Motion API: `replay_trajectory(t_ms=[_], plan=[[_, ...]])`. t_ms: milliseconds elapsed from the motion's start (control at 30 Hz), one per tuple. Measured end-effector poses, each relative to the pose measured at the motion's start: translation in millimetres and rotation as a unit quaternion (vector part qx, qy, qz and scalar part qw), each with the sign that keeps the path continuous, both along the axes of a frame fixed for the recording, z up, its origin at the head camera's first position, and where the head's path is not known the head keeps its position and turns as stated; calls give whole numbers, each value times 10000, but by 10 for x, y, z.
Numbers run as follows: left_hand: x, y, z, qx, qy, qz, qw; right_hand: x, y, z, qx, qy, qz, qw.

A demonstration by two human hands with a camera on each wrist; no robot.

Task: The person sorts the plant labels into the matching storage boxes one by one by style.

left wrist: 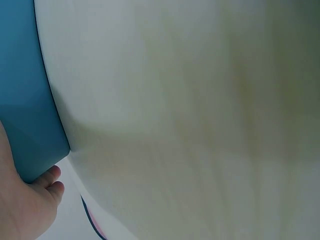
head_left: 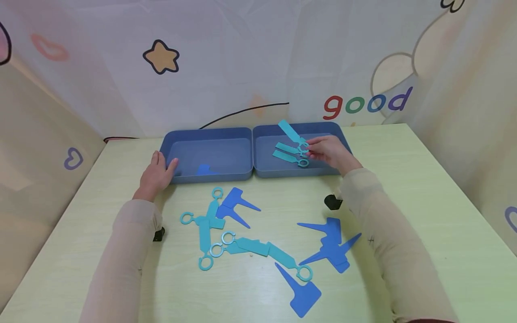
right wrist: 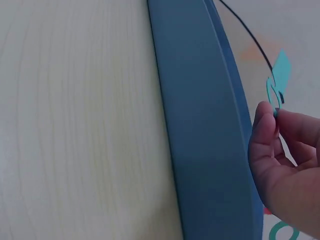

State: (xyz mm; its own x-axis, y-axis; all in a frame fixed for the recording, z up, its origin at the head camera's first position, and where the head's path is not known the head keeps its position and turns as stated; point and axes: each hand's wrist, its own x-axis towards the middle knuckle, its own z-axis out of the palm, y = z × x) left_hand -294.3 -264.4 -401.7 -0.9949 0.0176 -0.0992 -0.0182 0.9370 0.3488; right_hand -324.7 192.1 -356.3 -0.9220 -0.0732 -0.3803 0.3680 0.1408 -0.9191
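In the head view my right hand [head_left: 329, 151] pinches a teal ring-ended plant tag [head_left: 288, 130] by its ring, over the right blue tray [head_left: 299, 173]. Two similar teal tags [head_left: 284, 156] lie in that tray, just under the held one. The right wrist view shows thumb and fingertips closed on the tag [right wrist: 281, 72]. At the left blue tray [head_left: 210, 178], my left hand [head_left: 155, 176] holds the left side, thumb over the rim and fingers along the outer wall. A blue T-shaped plant tag [head_left: 204, 169] lies partly hidden inside it.
Several teal ring-ended tags [head_left: 205, 235] overlap on the table before the trays. Blue T-shaped tags lie beside them [head_left: 232, 206], at the right [head_left: 333, 244] and near the front [head_left: 304, 298]. A printed curtain [head_left: 242, 67] hangs behind the trays.
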Motion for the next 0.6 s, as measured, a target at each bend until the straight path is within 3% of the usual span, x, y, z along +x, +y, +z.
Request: replay_trajectory(t_ms=[267, 600], plan=[[-4, 6, -14, -17, -48, -20, 10000, -43, 56, -89, -119, -302, -560, 9979], [-19, -13, -19, -25, -62, 12, 10000, -131, 69, -207, 94, -683, -831, 9942]])
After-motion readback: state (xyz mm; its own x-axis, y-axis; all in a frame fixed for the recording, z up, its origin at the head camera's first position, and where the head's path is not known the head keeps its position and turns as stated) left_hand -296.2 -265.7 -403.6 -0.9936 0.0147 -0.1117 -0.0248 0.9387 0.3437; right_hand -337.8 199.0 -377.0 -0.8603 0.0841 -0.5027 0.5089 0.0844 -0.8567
